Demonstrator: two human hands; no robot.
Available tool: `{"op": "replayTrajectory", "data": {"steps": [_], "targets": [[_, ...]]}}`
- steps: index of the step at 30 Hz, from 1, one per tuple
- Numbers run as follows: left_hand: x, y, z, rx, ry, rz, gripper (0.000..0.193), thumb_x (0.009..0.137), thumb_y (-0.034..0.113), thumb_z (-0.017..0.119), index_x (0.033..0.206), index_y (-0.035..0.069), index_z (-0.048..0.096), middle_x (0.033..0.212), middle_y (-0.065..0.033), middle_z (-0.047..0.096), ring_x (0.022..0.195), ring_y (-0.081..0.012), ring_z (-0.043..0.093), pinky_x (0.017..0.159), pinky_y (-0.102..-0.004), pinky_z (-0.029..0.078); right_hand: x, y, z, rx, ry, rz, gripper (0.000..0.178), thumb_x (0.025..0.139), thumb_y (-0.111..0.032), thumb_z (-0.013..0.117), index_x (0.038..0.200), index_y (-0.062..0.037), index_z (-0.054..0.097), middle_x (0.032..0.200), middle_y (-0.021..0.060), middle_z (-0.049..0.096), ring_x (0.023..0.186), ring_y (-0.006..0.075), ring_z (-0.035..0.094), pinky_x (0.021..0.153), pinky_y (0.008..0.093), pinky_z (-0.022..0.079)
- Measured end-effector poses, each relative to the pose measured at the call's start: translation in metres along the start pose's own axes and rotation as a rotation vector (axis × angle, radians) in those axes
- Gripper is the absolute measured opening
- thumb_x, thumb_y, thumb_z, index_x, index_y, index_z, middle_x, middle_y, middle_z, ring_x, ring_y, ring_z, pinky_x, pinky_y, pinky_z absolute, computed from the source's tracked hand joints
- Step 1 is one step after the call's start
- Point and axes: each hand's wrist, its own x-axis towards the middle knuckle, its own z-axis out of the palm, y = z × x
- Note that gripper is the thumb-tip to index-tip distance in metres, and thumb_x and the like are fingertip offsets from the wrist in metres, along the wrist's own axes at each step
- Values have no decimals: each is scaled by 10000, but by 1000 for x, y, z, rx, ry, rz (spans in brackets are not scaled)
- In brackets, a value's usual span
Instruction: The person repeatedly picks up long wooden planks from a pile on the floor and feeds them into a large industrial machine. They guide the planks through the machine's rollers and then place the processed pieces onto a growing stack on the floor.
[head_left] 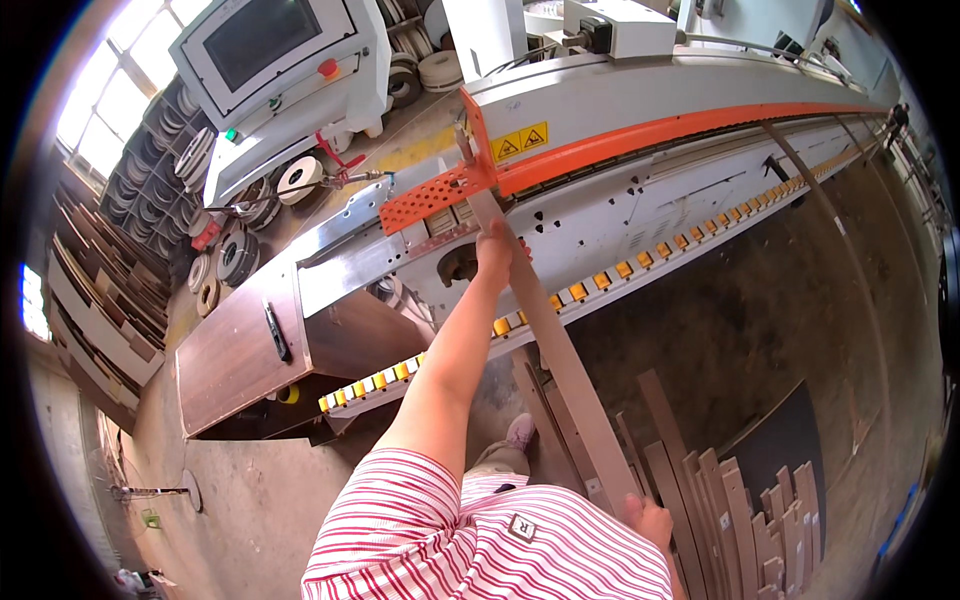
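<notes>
A long, narrow grey-brown board point(560, 350) runs slantwise from beside my body up to the infeed end of an edge-banding machine point(650, 190). Near its far end, my left hand point(493, 252) is closed on the board, the fingers partly hidden. My right hand point(650, 520) grips the near end at my right side, its thumb over the face. The far tip of the board lies against the machine's bed, just below an orange perforated guard point(437, 197).
Yellow-and-white rollers point(625, 270) line the machine's front rail. To the left stand a control cabinet point(290, 80) and a brown cabinet point(235, 350) with a utility knife point(277, 332) on top. Several narrow boards point(735, 500) stand at lower right; edge-band rolls point(238, 258) lie behind.
</notes>
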Motion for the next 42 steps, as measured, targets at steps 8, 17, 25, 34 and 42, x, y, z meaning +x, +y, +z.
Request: {"op": "replayTrajectory", "data": {"steps": [8, 17, 25, 34, 42], "targets": [[29, -35, 72, 2, -54, 32, 468, 984, 490, 437, 1109, 39, 412, 771, -154, 588, 581, -283, 613, 509, -451, 542, 32, 35, -33, 15, 167, -54, 674, 954, -567, 405, 772, 41, 631, 722, 324, 599, 728, 502, 604, 650, 561, 464], [48, -47, 32, 670, -500, 361, 373, 966, 471, 470, 1065, 115, 517, 822, -38, 599, 678, -108, 579, 563, -250, 439, 15, 52, 4, 219, 960, -284, 231, 787, -77, 703, 949, -56, 540, 936, 127, 565, 876, 323, 545, 791, 435, 429], [-83, -41, -48, 1436, -521, 835, 419, 1020, 324, 442, 1340, 53, 420, 1273, -207, 533, 1142, -345, 555, 932, -391, 438, 16, 166, 266, 14, 179, 269, 418, 769, -195, 708, 1123, -59, 532, 1172, 112, 512, 1115, 289, 513, 936, 416, 440], [-89, -52, -65, 1627, -483, 898, 466, 1010, 371, 457, 1331, 35, 427, 1288, -189, 513, 1153, -362, 514, 971, -411, 400, 87, 182, 338, -303, 170, 242, 367, 742, -184, 684, 1075, -78, 572, 1100, 96, 560, 1071, 253, 545, 869, 404, 456], [-177, -105, -45, 1572, -693, 1138, 400, 953, 240, 581, 1283, 32, 493, 1270, -156, 519, 1157, -303, 502, 993, -419, 380, 30, 97, 165, 116, 283, -88, 405, 624, -172, 715, 999, -52, 620, 975, 102, 580, 978, 294, 573, 777, 474, 440]]}}
